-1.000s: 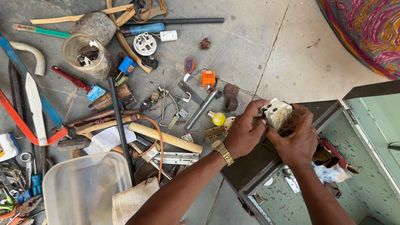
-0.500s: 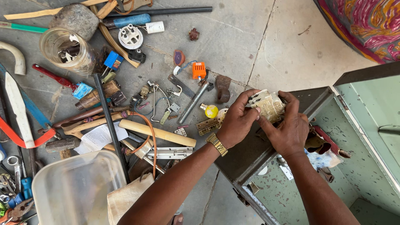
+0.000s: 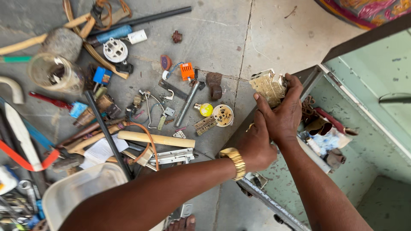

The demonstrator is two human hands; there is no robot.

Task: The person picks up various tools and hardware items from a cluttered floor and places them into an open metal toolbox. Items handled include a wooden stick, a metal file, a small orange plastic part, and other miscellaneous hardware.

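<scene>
Two arms enter from 6 o'clock and meet right of centre over the rim of a green metal box (image 3: 368, 141), which fills the 3 to 5 o'clock area. Right hand (image 3: 283, 115) is raised, fingers wrapped round a dirty cream switch block (image 3: 269, 87), thumb on its left face, gripping it at about 1 o'clock from centre. Left hand (image 3: 256, 147) sits just below and partly behind the right one, gold watch (image 3: 234, 161) on the wrist; its fingers are hidden, so cannot tell if clenched or loose. Against 0.5 s ago: both hands then clamped the block side by side; now only the right holds it, the left has dropped lower. Clutter on the floor from 7 to 11 o'clock: plastic tub (image 3: 79, 192), wooden handle (image 3: 156, 139), yellow bulb (image 3: 206, 110).
</scene>
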